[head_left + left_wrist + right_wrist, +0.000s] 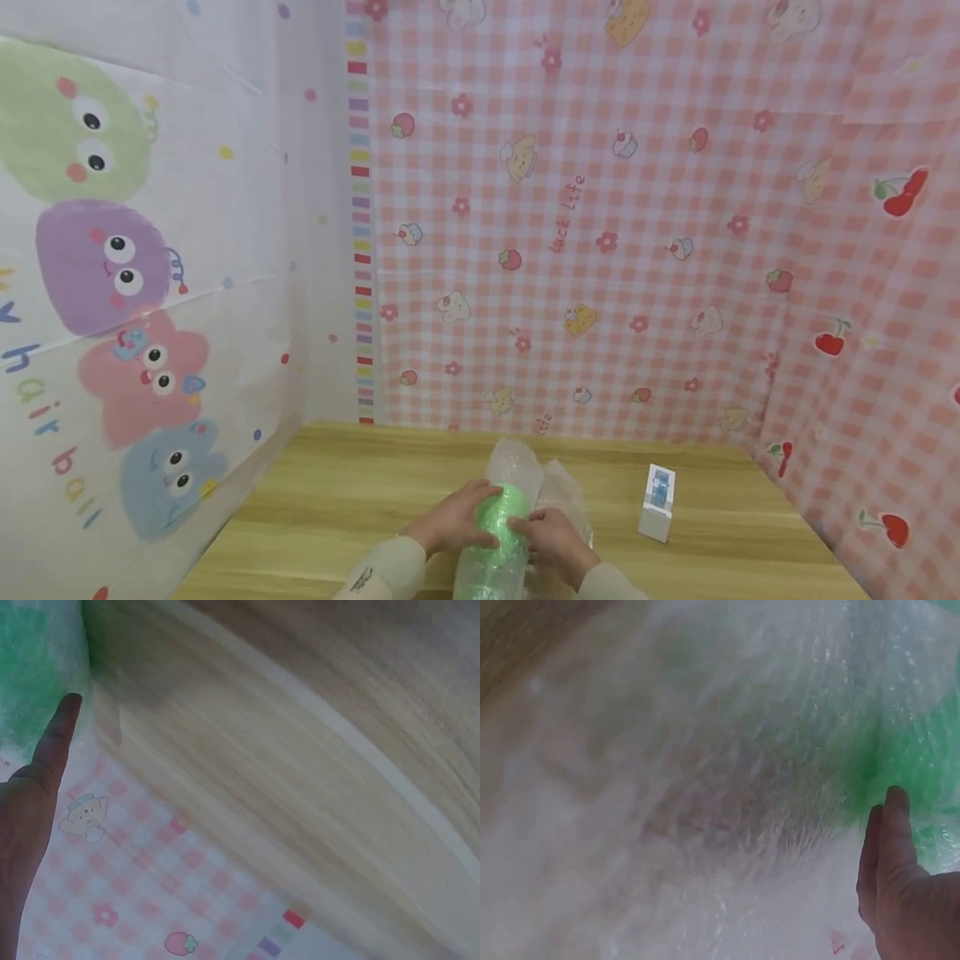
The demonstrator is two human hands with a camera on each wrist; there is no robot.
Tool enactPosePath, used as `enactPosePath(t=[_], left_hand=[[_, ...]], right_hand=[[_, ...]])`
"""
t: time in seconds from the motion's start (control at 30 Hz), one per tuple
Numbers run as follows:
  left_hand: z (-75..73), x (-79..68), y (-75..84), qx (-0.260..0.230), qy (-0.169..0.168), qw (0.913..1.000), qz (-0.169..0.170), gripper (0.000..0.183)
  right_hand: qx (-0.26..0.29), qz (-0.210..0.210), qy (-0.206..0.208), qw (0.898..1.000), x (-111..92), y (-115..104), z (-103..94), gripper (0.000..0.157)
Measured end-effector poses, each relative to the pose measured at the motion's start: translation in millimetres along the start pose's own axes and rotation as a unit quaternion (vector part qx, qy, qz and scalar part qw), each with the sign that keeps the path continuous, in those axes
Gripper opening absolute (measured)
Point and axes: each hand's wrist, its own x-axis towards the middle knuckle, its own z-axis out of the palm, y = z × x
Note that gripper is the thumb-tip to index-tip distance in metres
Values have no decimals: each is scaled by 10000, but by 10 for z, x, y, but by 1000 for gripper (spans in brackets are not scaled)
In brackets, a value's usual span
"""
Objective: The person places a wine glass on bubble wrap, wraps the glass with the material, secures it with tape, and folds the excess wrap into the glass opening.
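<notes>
1. The green roll (pixel 504 512) lies on the table (pixel 352 475) in front of me, between my hands, inside clear bubble wrap (pixel 515 461).
2. The wrap reaches past the roll's far end, and a loose sheet of it spreads to the right, beside and beneath my right hand.
3. My left hand (pixel 452 522) rests against the roll's left side, thumb and fingers set wide apart; in the left wrist view one finger lies straight along the wrap.
4. My right hand (pixel 557 537) is at the roll's right side, fingertips at the wrap, fingers close together. I cannot tell whether they pinch the film or only press it.
5. A white box (pixel 656 523) with a blue top stands on the table to the right, apart from my hands.
6. Behind the table hangs a pink checked cloth (pixel 558 283).
</notes>
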Motion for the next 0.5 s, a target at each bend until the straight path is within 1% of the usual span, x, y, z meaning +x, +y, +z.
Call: enactPosePath(t=[0.13, 0.2, 0.27, 0.37, 0.43, 0.5], left_hand=[[-23, 10, 0, -417, -26, 9991, -79, 72], [-17, 15, 6, -536, -41, 9985, -115, 72], [-7, 20, 21, -423, -72, 9990, -87, 72], [14, 32, 58, 12, -85, 10000, 21, 70], [29, 41, 89, 254, -97, 9996, 57, 70], [37, 43, 127, 443, -89, 9990, 75, 71]], right_hand=[[261, 268, -337, 9987, 15, -18, -43, 32], [282, 347, -443, 9980, 14, -17, -62, 30], [263, 345, -513, 9977, 7, -10, -74, 29], [340, 274, -561, 9975, 1, 13, -82, 29], [401, 279, -533, 9974, -5, 21, -84, 29], [397, 283, -398, 9980, -14, 24, -81, 27]])
